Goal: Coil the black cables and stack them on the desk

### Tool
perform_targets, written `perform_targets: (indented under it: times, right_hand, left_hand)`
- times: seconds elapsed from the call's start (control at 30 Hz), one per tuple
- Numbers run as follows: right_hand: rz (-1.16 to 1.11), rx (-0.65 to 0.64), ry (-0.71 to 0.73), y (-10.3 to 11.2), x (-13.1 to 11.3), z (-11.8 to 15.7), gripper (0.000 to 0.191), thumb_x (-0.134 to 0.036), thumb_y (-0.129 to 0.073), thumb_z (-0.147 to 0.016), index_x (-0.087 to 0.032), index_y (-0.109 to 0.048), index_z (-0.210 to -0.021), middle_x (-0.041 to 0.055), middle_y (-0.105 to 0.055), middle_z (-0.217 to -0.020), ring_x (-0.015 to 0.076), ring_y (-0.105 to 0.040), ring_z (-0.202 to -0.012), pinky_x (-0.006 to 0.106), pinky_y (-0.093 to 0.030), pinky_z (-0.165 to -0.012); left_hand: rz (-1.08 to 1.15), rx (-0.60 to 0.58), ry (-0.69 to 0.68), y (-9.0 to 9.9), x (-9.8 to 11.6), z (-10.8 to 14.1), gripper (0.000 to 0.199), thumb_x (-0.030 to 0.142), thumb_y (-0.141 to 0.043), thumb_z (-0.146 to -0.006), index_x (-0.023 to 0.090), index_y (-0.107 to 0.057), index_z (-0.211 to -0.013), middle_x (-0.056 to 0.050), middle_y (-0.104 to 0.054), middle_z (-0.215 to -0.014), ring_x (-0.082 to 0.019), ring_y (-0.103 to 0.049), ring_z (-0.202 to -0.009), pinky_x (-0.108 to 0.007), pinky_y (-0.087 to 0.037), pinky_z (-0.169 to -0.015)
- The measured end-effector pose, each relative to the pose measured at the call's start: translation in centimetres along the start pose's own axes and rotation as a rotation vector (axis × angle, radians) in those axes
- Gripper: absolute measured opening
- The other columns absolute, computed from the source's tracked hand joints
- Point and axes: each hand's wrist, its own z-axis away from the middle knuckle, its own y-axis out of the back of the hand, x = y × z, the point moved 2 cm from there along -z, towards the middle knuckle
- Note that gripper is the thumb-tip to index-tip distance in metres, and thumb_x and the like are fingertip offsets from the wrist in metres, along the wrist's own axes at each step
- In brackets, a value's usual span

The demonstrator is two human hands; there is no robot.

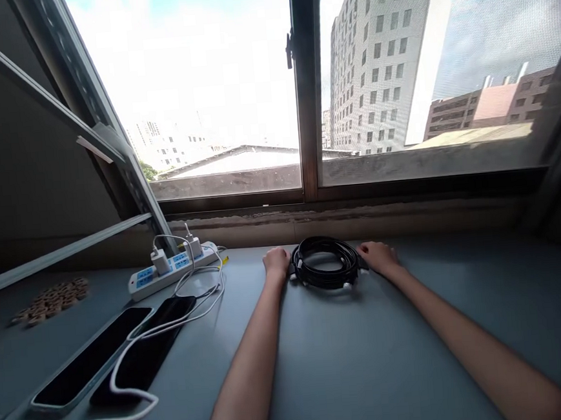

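Note:
A coiled black cable (308, 279) lies on the grey tabletop, with several small white pieces around its ring. Against its left side is my left hand (277, 262), closed with the knuckles up. My right hand (378, 255) is closed too, close against the coil's right side, where a dark end of the cable shows. The undersides of both hands are hidden, so whether the fingers grip the cable's ends cannot be made out. Both forearms rest low over the table.
On the left, a white power strip (143, 288) holds two chargers. White cords (192, 315) run from it across two dark phones (95, 354). A brown woven mat (52, 302) lies farther left, under a metal frame (106, 88). Behind the table is a window (304, 104).

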Motion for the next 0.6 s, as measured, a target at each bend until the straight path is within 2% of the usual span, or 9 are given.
perform_targets:
  times: [0.6]
  right_hand:
    - [-0.003,0.013,0.001,-0.53,-0.12,-0.44,0.028,-0.038,-0.047,-0.09,-0.014,-0.06,-0.093,0.0038,-0.061,-0.089,0.0144,-0.058,-0.08,0.034,-0.048,-0.074]
  left_hand:
    - [-0.011,0.011,-0.005,0.14,-0.18,0.2,0.029,0.037,-0.047,-0.088,0.013,-0.059,-0.097,-0.008,-0.061,-0.101,-0.017,-0.058,-0.091,-0.037,-0.047,-0.081]
